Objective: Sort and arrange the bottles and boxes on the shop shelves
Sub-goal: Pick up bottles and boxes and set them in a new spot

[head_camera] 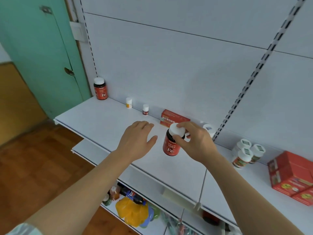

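A dark bottle [171,145] with a red label marked "Fe" is held up over the white shelf [94,119] by the right hand [194,141]. Its white cap [177,129] is gripped by the curled fingers and thumb, and the bottle hangs tilted a little. What is inside it cannot be seen. The left hand [137,139] is held flat just beside the bottle, with its fingers straight and loose, and nothing is held in it. A second bottle [100,89] of the same kind is stood at the far left end of the shelf, by the back wall. Two small white bottles [129,102] [145,109] are stood along the back, well apart. A red box [174,119] is laid behind the held bottle. On the right, a group of white-capped bottles [245,154] is stood close together, and bigger red boxes [291,175] are stacked near the edge. On the lower shelf, a dark soda bottle [132,195] and a yellow bag [132,212] are seen.
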